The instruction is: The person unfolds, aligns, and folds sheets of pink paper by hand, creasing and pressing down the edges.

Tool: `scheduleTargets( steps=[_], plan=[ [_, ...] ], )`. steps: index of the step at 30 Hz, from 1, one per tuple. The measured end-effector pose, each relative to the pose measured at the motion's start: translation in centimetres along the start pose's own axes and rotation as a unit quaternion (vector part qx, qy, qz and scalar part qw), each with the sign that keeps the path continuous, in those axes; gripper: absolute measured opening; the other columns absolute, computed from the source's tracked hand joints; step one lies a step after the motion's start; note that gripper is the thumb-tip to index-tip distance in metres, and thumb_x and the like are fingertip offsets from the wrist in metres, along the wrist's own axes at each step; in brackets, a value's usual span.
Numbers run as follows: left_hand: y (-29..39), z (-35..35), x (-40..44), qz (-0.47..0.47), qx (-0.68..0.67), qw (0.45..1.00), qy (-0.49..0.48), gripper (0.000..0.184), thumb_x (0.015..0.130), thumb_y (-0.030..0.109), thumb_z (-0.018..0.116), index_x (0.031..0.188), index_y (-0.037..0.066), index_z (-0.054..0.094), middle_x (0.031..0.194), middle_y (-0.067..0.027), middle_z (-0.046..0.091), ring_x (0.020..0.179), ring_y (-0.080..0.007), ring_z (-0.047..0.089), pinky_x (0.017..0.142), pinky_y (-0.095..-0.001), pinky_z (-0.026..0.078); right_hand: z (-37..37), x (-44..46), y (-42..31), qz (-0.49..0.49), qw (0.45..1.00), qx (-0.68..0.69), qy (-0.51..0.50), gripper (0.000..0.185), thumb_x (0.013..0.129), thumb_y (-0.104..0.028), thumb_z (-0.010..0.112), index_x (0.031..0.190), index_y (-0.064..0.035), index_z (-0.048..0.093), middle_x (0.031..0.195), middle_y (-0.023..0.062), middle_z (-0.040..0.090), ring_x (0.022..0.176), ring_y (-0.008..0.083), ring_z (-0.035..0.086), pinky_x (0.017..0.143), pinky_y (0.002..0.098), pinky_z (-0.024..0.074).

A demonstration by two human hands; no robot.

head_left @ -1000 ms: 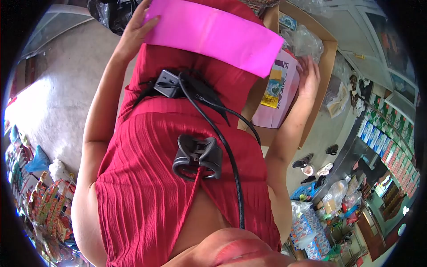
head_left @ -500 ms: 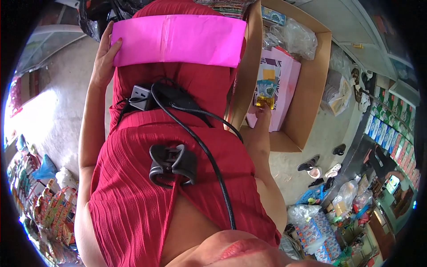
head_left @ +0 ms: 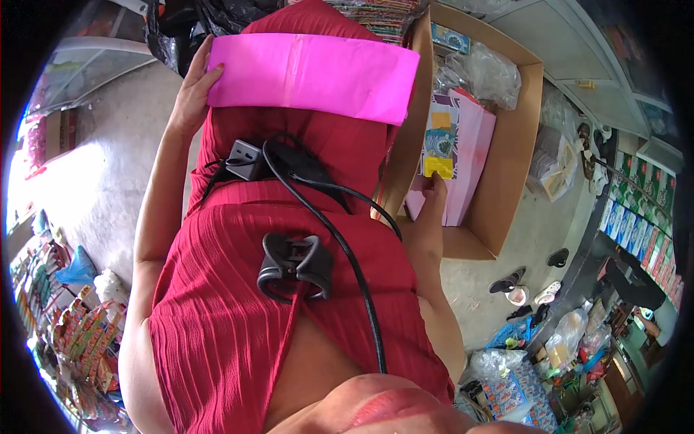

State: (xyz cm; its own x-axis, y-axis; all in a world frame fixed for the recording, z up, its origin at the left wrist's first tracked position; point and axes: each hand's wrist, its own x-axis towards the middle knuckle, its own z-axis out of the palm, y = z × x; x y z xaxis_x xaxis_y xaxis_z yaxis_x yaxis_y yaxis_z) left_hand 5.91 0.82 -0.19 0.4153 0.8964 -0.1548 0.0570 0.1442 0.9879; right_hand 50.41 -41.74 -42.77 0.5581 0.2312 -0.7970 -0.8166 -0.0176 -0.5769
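A bright pink folded sheet (head_left: 311, 76) lies across my lap. My left hand (head_left: 194, 92) grips its left end, thumb on top. My right hand (head_left: 435, 186) reaches into an open cardboard box (head_left: 517, 155), its fingertips on a yellow piece (head_left: 438, 168) at the lower end of a patterned card. A teal printed packet (head_left: 439, 142) and an orange patch lie just above the yellow piece. Beneath them is a pale pink sheet (head_left: 470, 145). Clear plastic bags (head_left: 494, 76) sit at the box's far end.
A black plastic bag (head_left: 173, 43) lies beyond my left hand. A black cable (head_left: 340, 239) runs over my red dress. Sandals (head_left: 508, 281), wrapped goods (head_left: 517, 390) and shelves of cartons (head_left: 632, 224) are at the right. Colourful packets (head_left: 79, 333) fill the lower left.
My right hand has left the pink sheet's right side and moved down to the yellow piece in the box. The pink sheet now lies flatter across my lap, still in my left hand.
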Motion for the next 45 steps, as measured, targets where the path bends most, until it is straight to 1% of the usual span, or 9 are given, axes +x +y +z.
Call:
scheduleTargets(
  steps=[2,3,5,9,18,23,28,42,45],
  plan=[
    [0.2,0.3,-0.1,-0.007,-0.021,1.0,-0.008,0.064,0.097,0.009,0.05,0.154,0.006,0.021,0.156,-0.0098,0.028,0.14,-0.0174,0.031,0.115,-0.0294,0.025,1.9,-3.1,-3.3,-0.001,0.999,0.001,-0.038,0.007,0.095,-0.01,0.059,0.099,-0.0045,0.056,0.094,0.0092,0.063,0.072,0.0182,0.062,0.05,0.0262,0.0439],
    [0.1,0.5,0.0,-0.006,-0.02,1.0,-0.005,0.064,0.097,0.009,0.05,0.154,0.006,0.021,0.156,-0.0098,0.028,0.14,-0.0174,0.031,0.115,-0.0294,0.025,7.5,-10.4,-5.9,-0.074,0.991,0.004,0.112,0.04,0.092,-0.013,0.063,0.128,0.0015,0.051,0.114,0.0108,0.059,0.105,0.0246,0.056,0.094,0.0364,0.0451],
    [-0.6,0.1,0.5,0.039,0.055,0.998,-0.011,0.065,0.096,0.011,0.051,0.153,0.003,0.021,0.157,-0.0104,0.027,0.142,-0.0185,0.029,0.116,-0.0297,0.022,10.0,-15.2,-9.2,-0.264,0.961,-0.058,0.065,0.017,0.096,-0.014,0.057,0.108,-0.0014,0.054,0.104,0.0122,0.06,0.09,0.0221,0.06,0.073,0.0387,0.0501],
    [-0.8,1.6,1.2,0.041,0.019,0.999,-0.03,0.066,0.094,0.009,0.05,0.153,0.001,0.022,0.158,-0.0129,0.024,0.144,-0.0202,0.025,0.117,-0.0297,0.019,10.7,-25.0,-18.9,-0.48,0.761,-0.422,0.11,0.028,0.098,-0.016,0.056,0.115,0.0045,0.051,0.105,0.0154,0.059,0.097,0.0237,0.055,0.09,0.0371,0.0432],
    [-2.6,3.7,2.4,0.015,-0.127,0.989,-0.075,0.066,0.091,-0.003,0.046,0.152,0.001,0.023,0.159,-0.0126,0.024,0.145,-0.0196,0.025,0.117,-0.0295,0.019,19.9,-49.3,-26.9,-0.611,0.781,-0.108,-0.076,0.026,0.096,-0.012,0.058,0.112,0.008,0.054,0.114,0.017,0.06,0.103,0.024,0.059,0.091,0.0362,0.0482],
    [-2.4,3.5,2.1,0.02,-0.135,0.988,-0.074,0.065,0.092,-0.003,0.044,0.152,0.001,0.023,0.158,-0.0115,0.025,0.144,-0.0186,0.026,0.117,-0.0293,0.02,22.3,-49.7,-24.5,-0.535,0.807,0.028,-0.249,0.049,0.096,-0.017,0.057,0.136,0.007,0.044,0.13,0.0216,0.054,0.119,0.0319,0.055,0.103,0.0428,0.0448],
    [-2.7,2.0,1.6,-0.004,-0.166,0.981,-0.1,0.064,0.093,-0.001,0.044,0.153,0.003,0.022,0.157,-0.0107,0.028,0.144,-0.0176,0.026,0.116,-0.0276,0.02,28.7,-45.9,-17.1,-0.395,0.894,-0.104,-0.181,0.031,0.096,-0.012,0.059,0.124,-0.0001,0.054,0.113,0.0094,0.062,0.099,0.0174,0.06,0.086,0.0322,0.0502],
    [-2.2,1.6,1.3,-0.011,-0.141,0.989,-0.042,0.055,0.1,0.009,0.046,0.152,0.003,0.028,0.156,-0.0096,0.03,0.142,-0.0161,0.029,0.116,-0.0267,0.021,32.9,-42.1,-12.8,-0.388,0.845,-0.334,-0.15,0.024,0.101,-0.011,0.052,0.118,0.0058,0.054,0.105,0.0099,0.065,0.088,0.0088,0.059,0.078,0.0244,0.048],
    [-3.2,2.0,1.6,0.035,-0.079,0.996,-0.023,0.054,0.101,0.011,0.047,0.151,0.003,0.029,0.154,-0.009,0.034,0.138,-0.0144,0.034,0.114,-0.0256,0.024,33.0,-41.2,-11.9,-0.458,0.75,-0.47,-0.084,0.025,0.098,-0.015,0.058,0.116,0.0027,0.055,0.096,0.01,0.064,0.083,0.0159,0.059,0.076,0.0296,0.0482]
  ],
)
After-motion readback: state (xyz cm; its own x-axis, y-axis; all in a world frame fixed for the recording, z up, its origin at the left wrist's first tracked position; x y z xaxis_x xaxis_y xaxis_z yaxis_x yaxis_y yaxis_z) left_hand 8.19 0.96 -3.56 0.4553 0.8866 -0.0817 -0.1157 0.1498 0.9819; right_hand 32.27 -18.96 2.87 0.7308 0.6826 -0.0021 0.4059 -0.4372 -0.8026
